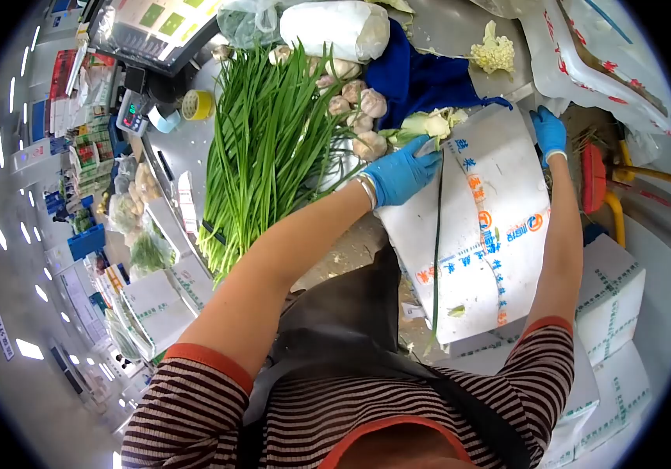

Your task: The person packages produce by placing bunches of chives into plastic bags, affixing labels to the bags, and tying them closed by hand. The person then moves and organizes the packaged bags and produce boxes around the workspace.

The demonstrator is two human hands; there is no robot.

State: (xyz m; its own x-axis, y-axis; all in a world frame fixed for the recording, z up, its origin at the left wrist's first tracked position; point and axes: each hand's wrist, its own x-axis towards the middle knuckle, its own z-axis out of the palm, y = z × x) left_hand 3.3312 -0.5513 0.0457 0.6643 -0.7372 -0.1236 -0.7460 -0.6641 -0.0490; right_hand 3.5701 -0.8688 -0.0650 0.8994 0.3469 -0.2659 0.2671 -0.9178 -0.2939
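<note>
A large white foam box with blue and orange print lies tilted in front of me, a thin dark green strip running down it. At its upper left edge is my left hand in a blue glove, fingers closed together round something greyish too small to make out. My right hand, also gloved in blue, grips the box's upper right edge. Pale cut cauliflower with leaves sits just beyond my left hand. Garlic bulbs and a big bunch of long green leaves lie to the left.
Behind are a blue cloth, a white plastic roll, a cauliflower piece and yellow tape. A screen stands upper left. White boxes are stacked at right, near a red and yellow tool.
</note>
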